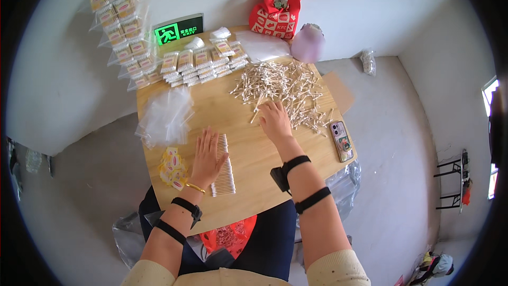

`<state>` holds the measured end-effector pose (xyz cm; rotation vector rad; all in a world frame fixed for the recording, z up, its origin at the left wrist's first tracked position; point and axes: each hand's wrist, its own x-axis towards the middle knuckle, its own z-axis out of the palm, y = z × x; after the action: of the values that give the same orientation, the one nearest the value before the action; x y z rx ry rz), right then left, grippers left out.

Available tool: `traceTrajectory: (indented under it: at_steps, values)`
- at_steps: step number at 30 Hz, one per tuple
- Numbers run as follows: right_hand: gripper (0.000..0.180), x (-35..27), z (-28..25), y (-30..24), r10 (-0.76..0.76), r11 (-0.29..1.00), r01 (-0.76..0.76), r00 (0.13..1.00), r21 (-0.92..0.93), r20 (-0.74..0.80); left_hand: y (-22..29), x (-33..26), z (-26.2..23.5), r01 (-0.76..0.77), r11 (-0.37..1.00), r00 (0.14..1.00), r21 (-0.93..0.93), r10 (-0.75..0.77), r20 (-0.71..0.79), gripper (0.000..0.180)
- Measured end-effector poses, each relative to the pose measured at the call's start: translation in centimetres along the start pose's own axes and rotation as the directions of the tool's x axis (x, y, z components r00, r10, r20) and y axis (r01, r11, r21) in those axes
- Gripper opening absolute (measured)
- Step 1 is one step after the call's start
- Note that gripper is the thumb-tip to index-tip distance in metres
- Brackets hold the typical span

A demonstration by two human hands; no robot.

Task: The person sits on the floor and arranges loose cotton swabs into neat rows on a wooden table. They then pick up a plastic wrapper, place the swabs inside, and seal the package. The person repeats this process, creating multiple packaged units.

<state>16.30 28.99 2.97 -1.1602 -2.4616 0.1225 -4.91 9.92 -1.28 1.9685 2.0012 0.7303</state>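
Observation:
A neat row of cotton swabs (226, 172) lies side by side on the wooden table in front of me. My left hand (208, 153) rests flat along the row's left side, fingers stretched out and partly covering it. Farther right, my right hand (275, 122) is at the near edge of a loose pile of cotton swabs (272, 80). Its fingers are bent down and pinched around a cotton swab (256, 112) there; the fingertips are partly hidden.
Packed swab bags (203, 59) stand stacked at the back, with more bags (124, 32) piled high at left. Clear plastic bags (166, 116) and yellow cards (172, 168) lie left. A phone (341, 141) is by the table's right edge; a red bag (276, 13) and purple object (307, 43) sit behind.

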Motion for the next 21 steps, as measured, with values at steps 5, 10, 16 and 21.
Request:
traceTrajectory:
  at_steps: [5,10,16,21]
  values:
    - [0.030,3.8,0.8,1.5,-0.218,0.954,0.245,0.963,-0.174,0.161,-0.5,-0.4,0.2,-0.014,0.999,1.000,-0.030,0.013,-0.020,0.079]
    - [0.011,5.8,1.0,2.1,-0.371,0.816,0.462,0.879,-0.348,0.298,-0.6,-0.6,0.0,-0.035,0.999,0.999,-0.028,0.035,-0.015,0.078]
    - [0.008,6.1,3.4,-1.1,-0.455,0.836,0.519,0.838,-0.179,0.303,-0.1,-0.3,-0.1,-0.072,0.997,0.997,0.041,0.071,0.027,0.080]
    - [0.007,5.7,5.2,-6.7,-0.415,0.900,0.435,0.846,0.016,0.335,-0.1,-0.4,-0.4,-0.050,0.999,0.999,-0.003,0.050,0.009,0.082]
